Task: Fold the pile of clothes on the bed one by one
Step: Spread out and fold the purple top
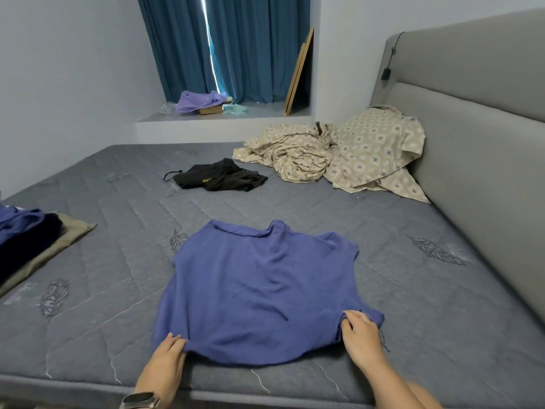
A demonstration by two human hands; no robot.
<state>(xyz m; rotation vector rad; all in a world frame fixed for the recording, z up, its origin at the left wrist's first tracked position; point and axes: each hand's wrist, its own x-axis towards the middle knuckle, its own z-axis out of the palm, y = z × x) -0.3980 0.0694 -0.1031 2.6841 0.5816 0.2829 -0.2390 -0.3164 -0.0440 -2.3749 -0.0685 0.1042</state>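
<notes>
Flattening step: blue shirt [259, 290] lay spread on the mattress [427, 305] near its front edge, no fold made yet by the look of it.
Collar pointed away toward the far wall, long axis ran hem-to-collar from the person outward. Left hand [169, 354] pinched the near-left hem corner, right hand [358, 335] gripped the near-right one, fingers curled into cloth. Next move likely needed a side brought across the middle. Black garment [219, 175] waited well apart.

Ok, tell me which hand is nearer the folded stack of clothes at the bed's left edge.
Left. The left hand grips the blue shirt at its near left corner, on the stack of folded clothes' side; the right hand grips the shirt's right corner, farther off.
</notes>
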